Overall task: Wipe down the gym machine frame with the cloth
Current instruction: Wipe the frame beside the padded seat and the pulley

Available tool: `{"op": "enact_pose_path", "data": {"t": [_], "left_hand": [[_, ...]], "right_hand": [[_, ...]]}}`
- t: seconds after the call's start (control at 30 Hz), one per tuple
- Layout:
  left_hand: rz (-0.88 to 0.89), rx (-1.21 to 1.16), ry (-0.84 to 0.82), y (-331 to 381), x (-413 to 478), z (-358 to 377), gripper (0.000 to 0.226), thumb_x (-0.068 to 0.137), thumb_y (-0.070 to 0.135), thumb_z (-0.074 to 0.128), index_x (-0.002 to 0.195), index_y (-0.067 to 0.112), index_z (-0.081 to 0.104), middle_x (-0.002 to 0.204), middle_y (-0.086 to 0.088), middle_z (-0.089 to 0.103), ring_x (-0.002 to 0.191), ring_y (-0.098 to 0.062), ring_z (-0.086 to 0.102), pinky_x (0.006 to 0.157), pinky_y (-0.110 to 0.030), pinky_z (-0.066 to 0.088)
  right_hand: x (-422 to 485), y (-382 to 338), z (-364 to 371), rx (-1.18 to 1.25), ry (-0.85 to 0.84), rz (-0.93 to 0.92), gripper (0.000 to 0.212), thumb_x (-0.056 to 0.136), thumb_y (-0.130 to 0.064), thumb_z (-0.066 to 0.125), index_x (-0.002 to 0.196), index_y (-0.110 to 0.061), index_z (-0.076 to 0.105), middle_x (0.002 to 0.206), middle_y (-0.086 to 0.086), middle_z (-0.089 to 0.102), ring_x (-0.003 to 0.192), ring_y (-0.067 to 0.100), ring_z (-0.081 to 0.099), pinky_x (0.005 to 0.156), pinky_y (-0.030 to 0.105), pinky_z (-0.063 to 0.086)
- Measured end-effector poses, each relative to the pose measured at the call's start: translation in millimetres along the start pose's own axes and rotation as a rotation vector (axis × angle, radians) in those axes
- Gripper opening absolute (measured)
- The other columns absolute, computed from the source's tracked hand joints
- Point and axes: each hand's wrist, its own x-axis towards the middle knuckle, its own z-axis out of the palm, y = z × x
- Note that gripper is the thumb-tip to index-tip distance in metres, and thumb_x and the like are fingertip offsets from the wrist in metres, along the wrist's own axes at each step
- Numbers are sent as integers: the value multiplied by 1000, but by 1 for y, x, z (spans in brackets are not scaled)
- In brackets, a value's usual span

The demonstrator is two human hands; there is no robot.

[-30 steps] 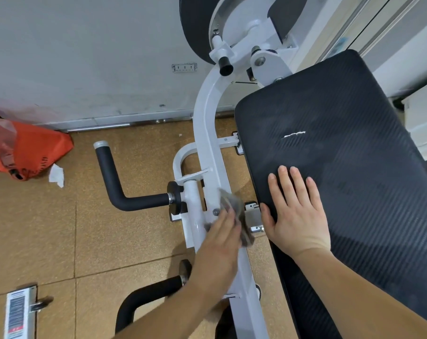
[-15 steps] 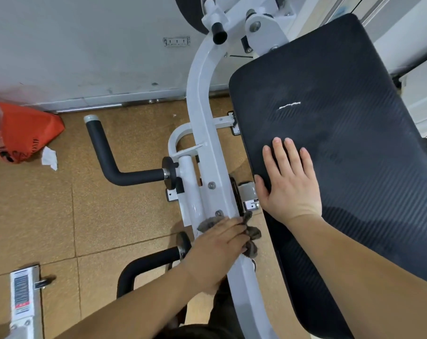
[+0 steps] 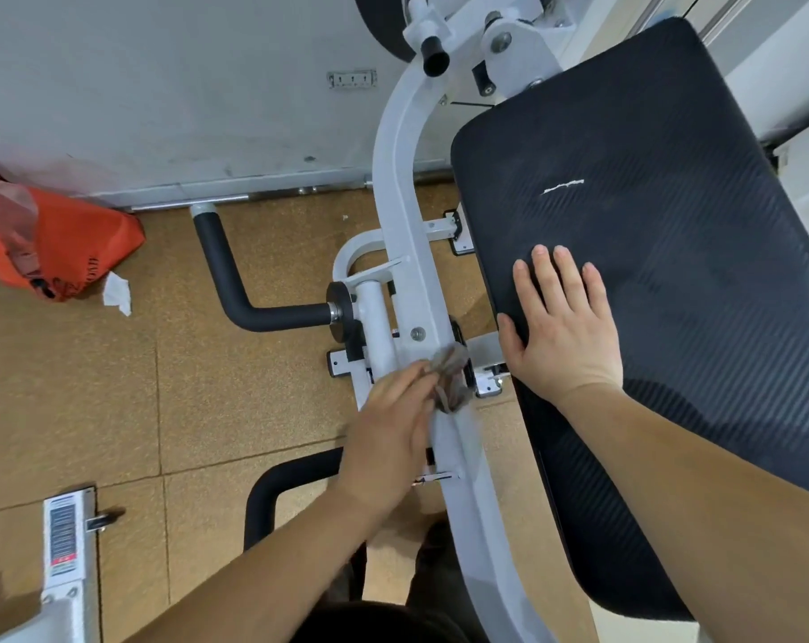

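Pressing a small grey-brown cloth [image 3: 451, 378] against the white frame [image 3: 395, 178], the left hand [image 3: 393, 433] lays fairly straight fingers over it. The hand is blurred and its thumb is hidden, so a pinch underneath cannot be ruled out. The cloth bunches out at 1 o'clock from the fingertips, just below a bolt [image 3: 418, 334] that sits at 11 o'clock from it.

The right hand [image 3: 565, 336] lies flat and open on the black pad [image 3: 671, 201], at 3 o'clock from the cloth, gripping nothing.

The cloth looks thin, limp and light. It will likely fold and slip under the fingers unless it is wadded against the palm or kept under steady pressure. The frame looks like rigid painted metal, smooth and probably slick, so the cloth should glide along it. Brackets and the bolt head could snag loose corners. A black handle [image 3: 221, 271] juts out at 9 o'clock from the frame.
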Motion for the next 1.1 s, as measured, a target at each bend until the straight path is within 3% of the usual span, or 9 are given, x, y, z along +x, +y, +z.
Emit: {"op": "enact_pose_path", "data": {"t": [0.1, 0.2, 0.4, 0.5, 0.67, 0.83, 0.9, 0.97, 1.1], "left_hand": [[-151, 37, 93, -5, 20, 9, 33, 101, 15, 62, 134, 17, 69, 139, -1, 59, 122, -20, 53, 103, -36, 50], [-378, -159, 40, 6, 13, 20, 36, 106, 21, 55, 140, 19, 64, 131, 5, 53, 108, 3, 48, 98, -26, 50], [-426, -301, -28, -10, 41, 2, 59, 99, 12, 64, 153, 22, 44, 119, 13, 59, 108, -2, 61, 92, -11, 46], [-371, -143, -21, -4, 42, 9, 28, 103, 10, 54, 130, 11, 63, 107, 0, 52, 90, -14, 53, 83, -30, 50], [-328, -114, -203, -17, 16, -6, 14, 103, 20, 59, 98, 11, 68, 88, -4, 58, 80, -20, 57, 74, -36, 51], [-185, 150, -54, -37, 31, -25, 40, 91, 6, 72, 130, 4, 65, 131, -13, 49, 98, -22, 60, 78, -31, 57], [-222, 259, -251, -33, 25, -6, 69, 93, 0, 62, 157, 6, 36, 165, -10, 14, 135, -28, 43, 97, -35, 55], [-322, 281, -368, -32, 17, 6, 85, 95, -2, 50, 164, 7, 2, 170, -8, -21, 158, -27, 2, 121, -36, 34], [-356, 321, -430, -28, 10, 8, 87, 95, 0, 44, 160, -1, -14, 163, -20, -34, 146, -29, -36, 128, -36, 4]], "right_hand": [[1, 0, -1, -16, -7, 2, 72, 104, -53, 23, 164, -12, 22, 172, 13, 16, 160, 33, 8, 127, 54, 12], [0, -1, -2, -20, -9, -2, 72, 104, -53, 22, 164, -12, 22, 172, 13, 17, 160, 33, 8, 128, 54, 12], [0, 0, -2, -12, -7, -5, 73, 104, -53, 23, 163, -12, 24, 171, 14, 17, 160, 33, 8, 128, 55, 11], [0, -1, -2, -11, -2, -4, 73, 104, -53, 25, 163, -12, 24, 171, 14, 18, 159, 33, 10, 127, 55, 12], [1, -1, -5, -21, -16, -2, 73, 103, -53, 23, 163, -12, 23, 171, 14, 18, 159, 33, 9, 128, 55, 11], [1, -1, -4, -30, -16, 0, 73, 103, -54, 24, 163, -12, 24, 171, 14, 17, 159, 33, 8, 128, 54, 11], [2, -2, -5, -34, -14, 1, 74, 103, -54, 24, 163, -12, 24, 171, 14, 18, 159, 33, 9, 128, 54, 11], [2, -2, -5, -26, -12, 2, 74, 102, -54, 24, 163, -12, 25, 171, 14, 19, 159, 33, 10, 128, 54, 10], [2, -3, -4, -29, -10, 1, 74, 102, -53, 25, 163, -11, 25, 171, 15, 20, 159, 33, 10, 128, 54, 10]]}}
